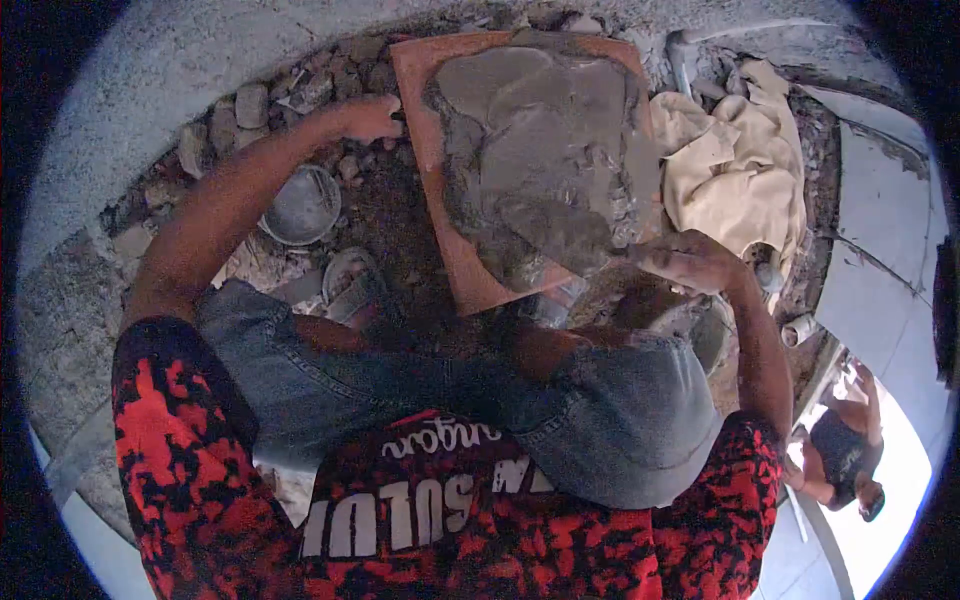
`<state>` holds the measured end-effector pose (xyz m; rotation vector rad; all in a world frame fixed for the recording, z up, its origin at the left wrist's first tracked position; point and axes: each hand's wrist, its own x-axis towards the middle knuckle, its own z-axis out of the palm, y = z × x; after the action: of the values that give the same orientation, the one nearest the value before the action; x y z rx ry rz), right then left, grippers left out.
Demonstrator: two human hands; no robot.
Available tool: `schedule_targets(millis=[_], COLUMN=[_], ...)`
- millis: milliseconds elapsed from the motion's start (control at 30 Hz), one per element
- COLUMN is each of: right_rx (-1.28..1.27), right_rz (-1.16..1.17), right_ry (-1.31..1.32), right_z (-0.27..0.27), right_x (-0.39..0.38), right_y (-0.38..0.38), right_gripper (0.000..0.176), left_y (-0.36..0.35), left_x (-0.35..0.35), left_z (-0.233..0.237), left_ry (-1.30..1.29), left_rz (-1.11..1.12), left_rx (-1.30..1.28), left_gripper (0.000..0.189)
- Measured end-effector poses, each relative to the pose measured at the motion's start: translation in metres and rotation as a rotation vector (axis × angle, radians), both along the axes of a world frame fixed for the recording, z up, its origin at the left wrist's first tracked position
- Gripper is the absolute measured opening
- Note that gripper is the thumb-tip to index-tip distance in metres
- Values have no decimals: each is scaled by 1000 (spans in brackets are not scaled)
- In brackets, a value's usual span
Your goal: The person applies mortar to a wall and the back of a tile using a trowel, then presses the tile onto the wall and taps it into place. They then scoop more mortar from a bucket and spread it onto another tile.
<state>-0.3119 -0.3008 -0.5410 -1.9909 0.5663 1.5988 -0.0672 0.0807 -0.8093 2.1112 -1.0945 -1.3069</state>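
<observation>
Left hand (370,118): grip closed on the left edge of the flat terracotta tile (462,265), held over rubble (250,105), centre far. Wet grey mortar (550,150) covers it, thick and lumpy. Right hand (690,262), mortar-smeared, meets the near-right corner; its grip cannot be told. Risk: tilting may shed mortar; slick fingers may slip.

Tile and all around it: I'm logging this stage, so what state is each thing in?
Tile: held at two edges, mortar-coated.
Mortar: looks wet, spread unevenly.
Left hand: gripping tile's left edge.
Right hand: gripping tile's lower right corner.
Bowl: upright on rubble.
Cloth: crumpled beside tile.
</observation>
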Motion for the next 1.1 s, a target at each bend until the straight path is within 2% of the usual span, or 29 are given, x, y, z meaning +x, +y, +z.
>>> schedule_targets(millis=[67,133,167,233,300,333,400,433,500,633,700,733,833,900,933,1000,1033,1100], right_rx=[23,-80,209,490,110,102,-162,-171,-240,-169,-246,-261,-255,-294,-301,-215,-222,-278], right_rz=[4,31,149,262,362,353,505,500,467,362,379,355,182,6,-6,-88,-102,-347], right_ry=[6,108,-182,-476,-467,-461,-499,-495,-866,-734,-464,-460,-591,-487,-493,-757,-758,-607], right_z=[-9,-8,-14,-25,-32,-22,6,9,7,-2,-19,-22,-22,-13,-20,-43,-40,-35], right_x=[-7,-8,-15,-28,-38,-39,-39,-51,-82,-113,-130,-135,-141,-141,-153,-182,-181,-172], right_y=[-11,-9,-12,-20,-27,-25,-14,-18,-26,-2,7,9,13,17,16,11,21,46], right_gripper=[63,57,54,51,50,50,47,47,46,45,53,53,52,50,50,50,50,50], left_y=[12,8,4,-2,-16,-13,-5,-6,-11,-10,-11,-11,-8,-7,-7,-11,-10,-13], left_x=[7,4,3,1,-7,-8,-5,-5,-7,-5,-9,-8,-8,-10,-10,-5,-4,-6], left_z=[-44,-44,-37,-14,27,20,12,15,46,36,36,31,29,46,52,60,59,60], left_ry=[-69,-145,-88,-35,103,109,-9,-50,-25,-105,35,87,74,81,104,12,71,19], left_rz=[-6,-19,-26,-40,58,46,41,38,72,27,95,105,161,174,201,86,104,116], left_rx=[-39,-89,-65,-47,102,96,-47,-97,168,319,56,-32,215,251,292,244,246,277], left_gripper=[33,33,34,35,46,46,43,43,46,47,43,42,47,47,47,39,37,33])
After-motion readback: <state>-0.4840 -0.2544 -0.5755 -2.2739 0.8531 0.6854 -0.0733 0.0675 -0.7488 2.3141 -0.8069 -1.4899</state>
